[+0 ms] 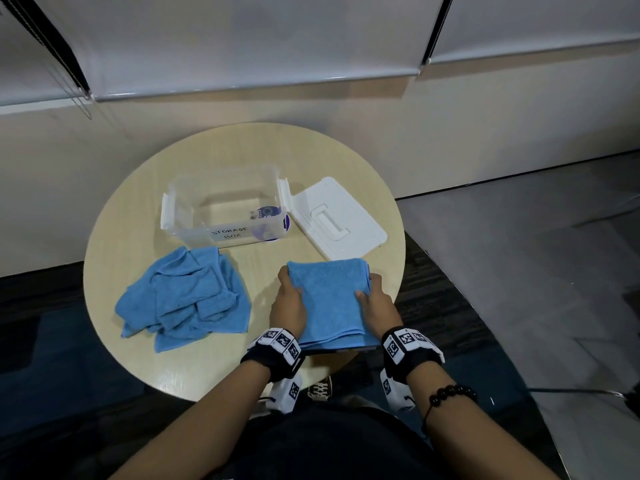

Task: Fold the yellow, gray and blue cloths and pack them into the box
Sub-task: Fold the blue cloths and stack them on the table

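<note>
- Lying loose on the round counter [263,150], well left of the left grip: a crumpled pile of blue cloths [183,299], unfolded.
- Clear box [221,209], hand-lettered "STORAGE BOX", stands open beyond the pile, ahead and left of both grips.
- Left hand [289,299]: grip curled round the left edge of the folded blue cloth [329,299].
- Folded blue cloth: neat layered rectangle held between the two grips at the near right of the counter. Cannot tell whether it rests on the surface.
- White lid [339,220] lies flat ahead of the grips, just beside the box's right end.
- Right hand [375,299]: thumb on top of the cloth, fingers wrapped round its right edge.
- Marker wristbands [277,351] on both wrists. Bead bracelet [450,393] behind the right grip.
</note>
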Motion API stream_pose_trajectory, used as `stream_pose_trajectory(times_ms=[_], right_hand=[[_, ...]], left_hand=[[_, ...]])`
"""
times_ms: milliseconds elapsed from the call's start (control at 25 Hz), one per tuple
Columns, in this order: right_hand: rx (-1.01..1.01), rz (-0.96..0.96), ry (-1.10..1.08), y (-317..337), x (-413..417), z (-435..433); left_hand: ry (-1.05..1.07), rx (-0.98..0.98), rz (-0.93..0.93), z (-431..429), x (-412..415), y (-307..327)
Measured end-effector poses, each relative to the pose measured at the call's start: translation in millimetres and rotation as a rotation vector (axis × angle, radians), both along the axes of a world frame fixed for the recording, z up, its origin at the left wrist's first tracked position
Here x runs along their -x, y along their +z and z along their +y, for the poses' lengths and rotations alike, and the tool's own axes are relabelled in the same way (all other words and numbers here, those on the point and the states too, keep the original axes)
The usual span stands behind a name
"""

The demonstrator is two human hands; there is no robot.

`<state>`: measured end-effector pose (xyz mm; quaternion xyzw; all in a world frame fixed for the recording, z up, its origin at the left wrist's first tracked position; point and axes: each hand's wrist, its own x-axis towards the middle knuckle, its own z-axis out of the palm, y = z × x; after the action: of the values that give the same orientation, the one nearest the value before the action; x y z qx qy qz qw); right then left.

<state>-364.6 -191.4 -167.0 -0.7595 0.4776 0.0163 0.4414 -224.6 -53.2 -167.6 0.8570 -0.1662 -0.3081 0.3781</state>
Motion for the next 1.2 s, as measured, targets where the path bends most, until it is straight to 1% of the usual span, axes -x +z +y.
stream_pose_trajectory(times_ms=[80,240,360,400,440,480,520,560,600,640,680,720,760,840,960,1040,1120,1200], right_hand=[[0.05,-0.002,0.005,-3,1,6],[0.099,-0.007,-0.016,-10,-3,5],[0.114,0.0,-0.022,-9,-6,3],[0.171,0.014,-0.018,-9,-6,4],[0.278,0.024,-0.018,-9,-7,6],[0.419,0.016,-0.019,-10,-10,8],[0.552,-0.02,-0.002,-9,-14,9],[0.639,-0.075,0.041,-9,-20,9],[0.665,-0.118,0.112,-8,-26,10],[0.646,-0.127,0.197,-9,-33,12],[0.601,-0.1,0.27,-11,-38,15],[0.544,-0.05,0.32,-15,-41,18],[0.49,0.011,0.356,-22,-42,19],[0.453,0.118,0.408,-32,-40,18],[0.465,0.17,0.455,-38,-40,13],[0.474,0.185,0.463,-40,-41,11],[0.467,0.182,0.462,-42,-42,10],[0.441,0.148,0.432,-38,-46,11]], left_hand=[[-0.036,0.0,-0.041,0,4,-4],[-0.105,-0.134,-0.226,-5,6,-13],[-0.111,-0.179,-0.292,-9,5,-14],[-0.096,-0.199,-0.318,-8,4,-13],[-0.09,-0.211,-0.35,-6,1,-11],[-0.126,-0.205,-0.389,-3,-4,-10],[-0.233,-0.187,-0.437,0,-7,-9],[-0.402,-0.169,-0.488,4,-10,-10],[-0.602,-0.175,-0.518,8,-13,-12],[-0.779,-0.216,-0.521,12,-15,-15],[-0.898,-0.276,-0.515,16,-15,-19],[-0.959,-0.334,-0.515,17,-14,-24],[-0.977,-0.378,-0.519,17,-13,-30],[-0.959,-0.423,-0.538,10,-11,-38],[-0.926,-0.462,-0.558,3,-6,-44],[-0.939,-0.472,-0.546,2,-5,-44],[-0.964,-0.447,-0.512,6,-9,-40],[-0.956,-0.325,-0.409,10,-23,-28]])
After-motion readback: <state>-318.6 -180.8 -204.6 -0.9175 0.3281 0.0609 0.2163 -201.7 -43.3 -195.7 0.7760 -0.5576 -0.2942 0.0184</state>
